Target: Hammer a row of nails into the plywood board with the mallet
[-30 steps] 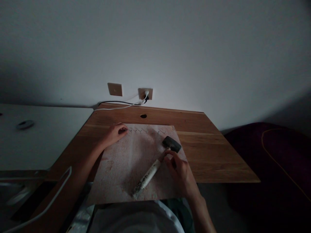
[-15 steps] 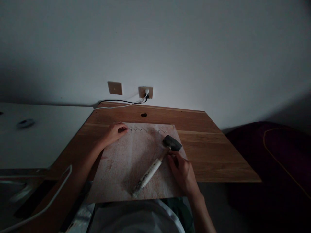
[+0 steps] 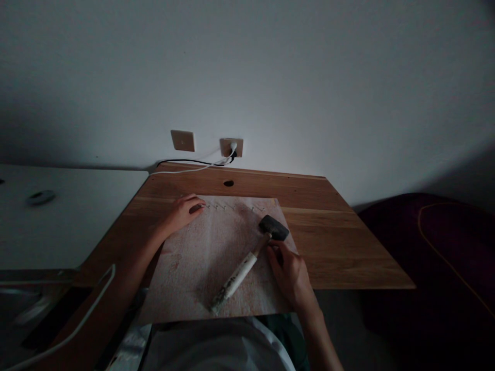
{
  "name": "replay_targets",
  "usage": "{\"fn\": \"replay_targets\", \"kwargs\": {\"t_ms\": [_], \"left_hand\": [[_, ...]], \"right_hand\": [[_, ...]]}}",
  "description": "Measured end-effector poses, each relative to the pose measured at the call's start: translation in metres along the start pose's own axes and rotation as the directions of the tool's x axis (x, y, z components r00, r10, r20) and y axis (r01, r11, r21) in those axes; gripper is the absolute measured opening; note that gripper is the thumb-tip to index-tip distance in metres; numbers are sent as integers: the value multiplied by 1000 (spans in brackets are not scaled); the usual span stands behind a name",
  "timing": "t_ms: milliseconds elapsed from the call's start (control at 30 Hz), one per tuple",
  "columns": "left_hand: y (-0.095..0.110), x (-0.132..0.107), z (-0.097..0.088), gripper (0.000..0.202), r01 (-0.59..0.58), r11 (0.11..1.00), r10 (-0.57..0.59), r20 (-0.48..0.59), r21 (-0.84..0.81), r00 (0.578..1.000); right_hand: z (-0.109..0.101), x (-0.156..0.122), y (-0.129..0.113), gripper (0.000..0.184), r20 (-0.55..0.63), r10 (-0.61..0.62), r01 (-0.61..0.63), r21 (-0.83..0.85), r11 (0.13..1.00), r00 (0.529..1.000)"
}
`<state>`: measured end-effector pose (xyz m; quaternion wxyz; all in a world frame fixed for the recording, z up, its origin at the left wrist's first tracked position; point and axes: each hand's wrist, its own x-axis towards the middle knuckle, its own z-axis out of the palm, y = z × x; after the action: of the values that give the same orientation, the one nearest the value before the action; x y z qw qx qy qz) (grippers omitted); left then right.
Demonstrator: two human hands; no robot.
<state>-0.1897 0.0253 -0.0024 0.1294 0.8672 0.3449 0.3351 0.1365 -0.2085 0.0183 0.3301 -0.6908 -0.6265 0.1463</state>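
Note:
On a thin, reddish-mottled board [image 3: 185,268] lies a mallet [image 3: 242,270] with a dark block head and a white, paint-stained handle. A row of several small nails [image 3: 225,207] stands along the board's far edge. At the left end of that row, my left hand [image 3: 182,212] is closed in a pinch, and what seems to be a nail shows at its fingertips. My right hand [image 3: 293,273] rests at the board's right side, thumb and index finger curled against the mallet's neck just below the head. The finger contact there is partly hidden.
Under the board is a wooden desk [image 3: 328,242] with a cable hole near the wall. A white tabletop [image 3: 77,221] adjoins on the left with a rounded object [image 3: 40,197] on it. Cords run to a wall socket [image 3: 232,148]. A dark purple covered form [image 3: 448,247] stands right.
My left fingers have shifted very slightly at the left end of the nail row. The mallet, the board and my right hand look the same.

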Motion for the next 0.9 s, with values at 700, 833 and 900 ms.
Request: {"fn": "replay_targets", "kwargs": {"t_ms": [700, 833, 900], "left_hand": [[9, 0, -1, 22, -69, 996, 68, 26, 47, 997], [9, 1, 1, 23, -67, 997, 68, -1, 24, 998], [10, 2, 0, 23, -57, 998, 57, 4, 19, 998]], "right_hand": [[0, 0, -3, 35, -17, -6, 5, -29, 1000, 1000], [0, 0, -2, 36, -10, -18, 18, -12, 1000, 1000], [0, 0, -1, 36, -11, -16, 16, -16, 1000, 1000]]}}
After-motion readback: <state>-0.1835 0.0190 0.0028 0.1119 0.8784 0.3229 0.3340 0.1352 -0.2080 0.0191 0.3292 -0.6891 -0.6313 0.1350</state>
